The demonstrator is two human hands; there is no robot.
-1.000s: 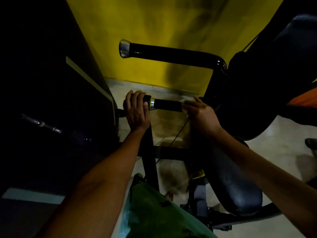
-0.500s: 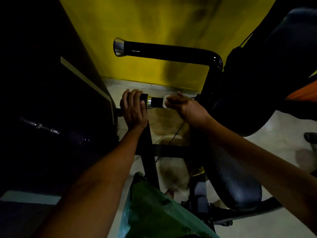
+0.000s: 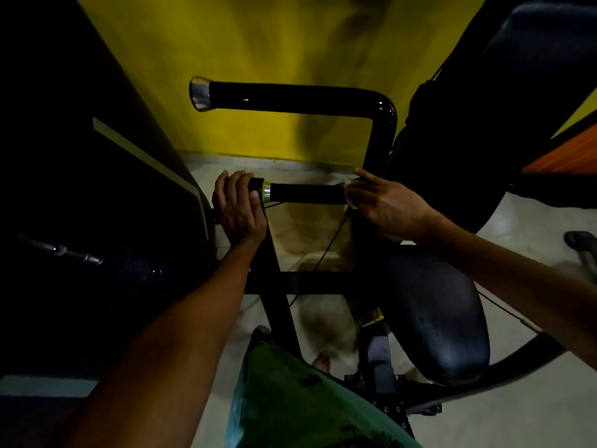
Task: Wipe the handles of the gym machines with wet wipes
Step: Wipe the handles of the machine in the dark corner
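Left hand [image 3: 240, 208] gripping handle [image 3: 305, 193] end, right hand [image 3: 386, 202] pinching wipe [image 3: 350, 189]; padded seat [image 3: 442, 318] below.

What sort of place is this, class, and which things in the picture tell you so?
Most likely a gym. A machine's black handle is held by the left hand while the right hand presses a wipe to it; a padded seat sits beside it.

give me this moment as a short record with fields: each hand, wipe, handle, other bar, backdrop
left hand: left hand grips the left end of the lower handle
right hand: right hand presses a wet wipe on the handle's right end
wipe: white wet wipe, mostly hidden under the fingers
handle: black lower handle with a gold ring, horizontal
other bar: upper bar, black, chrome cap, untouched
backdrop: yellow wall
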